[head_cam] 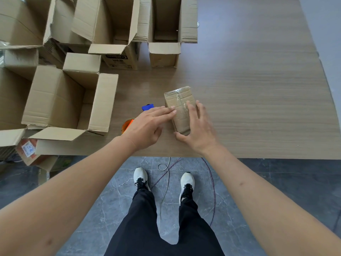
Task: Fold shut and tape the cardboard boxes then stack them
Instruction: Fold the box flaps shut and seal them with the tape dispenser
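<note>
Both hands, left hand (147,124) and right hand (197,130), press flat-fingered on the taped small box (180,100); taping looks done; next, lifting it to stack.

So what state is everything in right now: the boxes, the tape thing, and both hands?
Small box: folded shut, clear tape along its seam, lying on the table.
Large box: open, flaps out.
Far boxes: open, flaps up.
Tape dispenser: set down, mostly hidden behind the left hand.
Left hand: fingers straight, pressing the small box.
Right hand: fingers spread flat on the small box.
</note>
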A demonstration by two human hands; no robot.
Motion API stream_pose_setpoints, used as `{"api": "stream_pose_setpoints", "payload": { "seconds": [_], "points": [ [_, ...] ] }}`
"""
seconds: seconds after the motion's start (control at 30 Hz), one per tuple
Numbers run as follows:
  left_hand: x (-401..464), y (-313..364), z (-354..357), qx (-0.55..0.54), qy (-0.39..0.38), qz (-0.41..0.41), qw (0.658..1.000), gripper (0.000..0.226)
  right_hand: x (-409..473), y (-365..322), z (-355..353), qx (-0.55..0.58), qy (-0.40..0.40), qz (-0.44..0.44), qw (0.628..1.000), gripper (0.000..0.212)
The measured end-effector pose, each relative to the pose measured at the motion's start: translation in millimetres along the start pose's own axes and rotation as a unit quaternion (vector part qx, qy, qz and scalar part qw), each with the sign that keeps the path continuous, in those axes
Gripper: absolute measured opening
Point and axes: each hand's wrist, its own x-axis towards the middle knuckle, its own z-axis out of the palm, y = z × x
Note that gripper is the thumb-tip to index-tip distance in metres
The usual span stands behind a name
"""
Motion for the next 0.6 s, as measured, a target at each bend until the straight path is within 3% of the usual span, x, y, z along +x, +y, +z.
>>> {"api": "stream_pose_setpoints", "payload": {
  "seconds": [0.17, 0.27, 0.47, 0.6],
  "points": [
    [-1, -3, -8, 0.033, 0.013, -0.092, 0.995, 0.061, 11, -24, 11, -0.060, 0.020, 0.074, 0.995, 0.123],
    [2, -7, -17, 0.062, -0.015, -0.122, 0.990, 0.064, 18, -34, 9, -0.088, 0.013, 0.096, 0.991, 0.109],
    [11, -13, -39, 0.116, -0.047, -0.140, 0.982, 0.063, 22, -55, -7, -0.039, 0.041, 0.139, 0.989, 0.090],
    [15, -16, -68, 0.128, -0.053, -0.109, 0.984, 0.065, 17, -74, -29, -0.031, 0.063, 0.160, 0.985, 0.084]
  ]
}}
